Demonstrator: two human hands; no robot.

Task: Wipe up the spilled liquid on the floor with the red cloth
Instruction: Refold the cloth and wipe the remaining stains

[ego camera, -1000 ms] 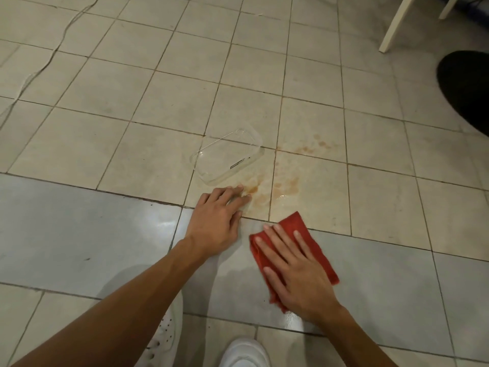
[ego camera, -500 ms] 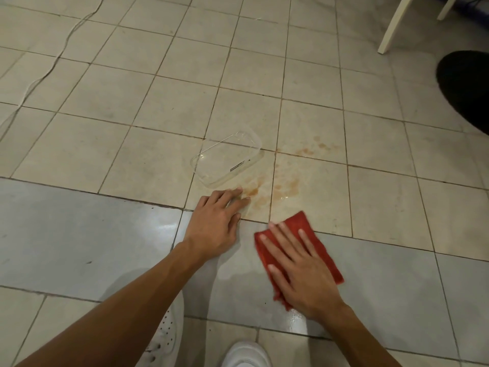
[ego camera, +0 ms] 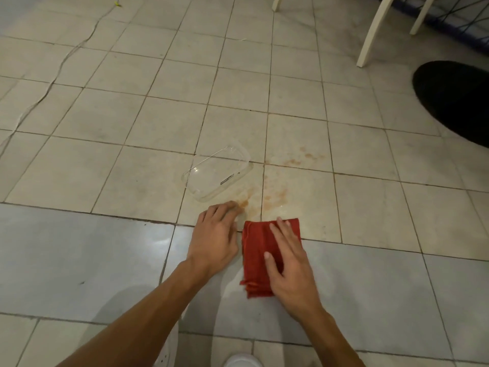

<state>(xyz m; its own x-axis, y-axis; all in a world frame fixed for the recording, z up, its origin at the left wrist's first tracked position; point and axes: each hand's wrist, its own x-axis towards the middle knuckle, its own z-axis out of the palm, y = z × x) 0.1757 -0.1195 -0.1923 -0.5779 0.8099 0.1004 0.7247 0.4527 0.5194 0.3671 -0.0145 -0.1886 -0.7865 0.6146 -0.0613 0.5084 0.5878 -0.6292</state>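
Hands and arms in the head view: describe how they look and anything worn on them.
The left hand and right hand are bare: no gloves, rings, watch or bracelet. The left forearm and right forearm are bare too, with no sleeve in view down to the lower edge.

Home interior, likely dining or living area: tiled floor (ego camera: pixel 111 168), white chair legs (ego camera: pixel 370 33), loose white cable (ego camera: pixel 53 80) across tiles.

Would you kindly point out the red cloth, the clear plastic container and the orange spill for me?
red cloth (ego camera: pixel 254 249), head view, its bare left side.
clear plastic container (ego camera: pixel 219 174), head view, its middle.
orange spill (ego camera: pixel 276 193), head view, smeared patch.
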